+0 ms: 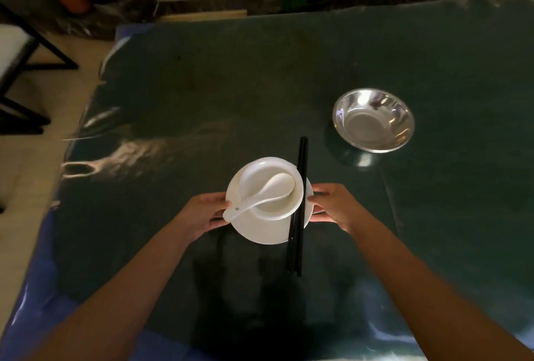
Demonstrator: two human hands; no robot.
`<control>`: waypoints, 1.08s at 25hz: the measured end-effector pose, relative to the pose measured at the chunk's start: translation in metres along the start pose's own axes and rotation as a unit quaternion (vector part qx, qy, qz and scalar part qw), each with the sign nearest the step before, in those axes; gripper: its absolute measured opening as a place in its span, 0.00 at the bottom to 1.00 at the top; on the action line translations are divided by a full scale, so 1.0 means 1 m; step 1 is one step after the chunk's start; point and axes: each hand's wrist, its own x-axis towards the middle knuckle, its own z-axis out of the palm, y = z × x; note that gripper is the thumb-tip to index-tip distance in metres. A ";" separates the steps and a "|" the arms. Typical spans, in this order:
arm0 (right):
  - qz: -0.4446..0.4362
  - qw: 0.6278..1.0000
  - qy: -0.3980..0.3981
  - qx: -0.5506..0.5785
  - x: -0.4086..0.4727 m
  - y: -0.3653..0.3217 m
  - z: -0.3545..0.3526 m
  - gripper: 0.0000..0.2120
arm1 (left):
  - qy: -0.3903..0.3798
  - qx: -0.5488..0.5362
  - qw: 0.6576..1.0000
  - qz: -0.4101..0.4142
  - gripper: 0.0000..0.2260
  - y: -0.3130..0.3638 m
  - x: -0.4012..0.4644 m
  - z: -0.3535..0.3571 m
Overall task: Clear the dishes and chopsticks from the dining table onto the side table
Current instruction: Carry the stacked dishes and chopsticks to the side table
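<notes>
- The left hand (205, 213) sits at the left rim of the white plate (260, 230), fingers curled onto the edge just beside the tip of the spoon handle; it looks like a pinch on the rim, though whether it bears any weight yet I cannot tell.
- The plate lies on the dark dining table (202, 95), dead centre between the two hands and close to the person. On it stands a white bowl (271, 187), and in the bowl rests a white spoon (264, 194) whose handle juts out over the plate's left edge towards the left hand.
- The black chopsticks (299, 204) lie across the right part of the plate, their long axis running away from the person, both ends overhanging the rim (nothing but balance seems to hold them there).
- The right hand (332, 204) mirrors the left at the plate's right rim, fingers closed on the edge just right of the chopsticks, and is the nearer one to them.
- Both forearms reach in from below, roughly symmetrical, wrists low, so a level two-handed lift looks to be the step in hand; a tilt would probably roll the chopsticks off.
- Further right, well apart, stands a steel bowl (373, 120), not yet cleared.
</notes>
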 end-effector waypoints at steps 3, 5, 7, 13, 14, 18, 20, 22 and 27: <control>0.004 1.000 -0.012 0.004 0.012 0.002 0.015 0.16 | 0.021 0.014 1.000 0.004 0.15 -0.005 0.004 -0.012; 0.007 1.000 -0.017 0.012 0.017 0.004 0.027 0.15 | 0.031 0.017 0.999 0.000 0.15 -0.008 0.005 -0.023; 0.009 0.999 -0.023 0.023 0.020 0.008 0.040 0.14 | 0.037 0.024 0.999 0.000 0.14 -0.011 0.008 -0.037; 0.021 0.999 -0.014 0.026 0.029 0.024 0.063 0.14 | 0.030 0.054 0.998 0.003 0.13 -0.029 0.020 -0.060; 0.020 0.999 -0.015 0.027 0.030 0.025 0.063 0.14 | 0.025 0.050 0.998 0.003 0.13 -0.032 0.021 -0.062; 0.017 0.999 -0.036 0.028 0.035 0.030 0.058 0.13 | -0.007 0.047 0.999 0.013 0.13 -0.036 0.025 -0.066; 0.017 0.999 -0.048 0.019 0.039 0.031 0.053 0.13 | -0.008 0.055 0.998 0.025 0.14 -0.037 0.026 -0.067; 0.012 0.998 -0.056 0.001 0.042 0.033 0.048 0.13 | 0.011 0.080 0.996 0.047 0.14 -0.038 0.025 -0.067; -0.002 0.997 -0.056 -0.058 0.049 0.028 0.032 0.10 | 0.080 0.133 0.983 0.094 0.09 -0.041 0.019 -0.066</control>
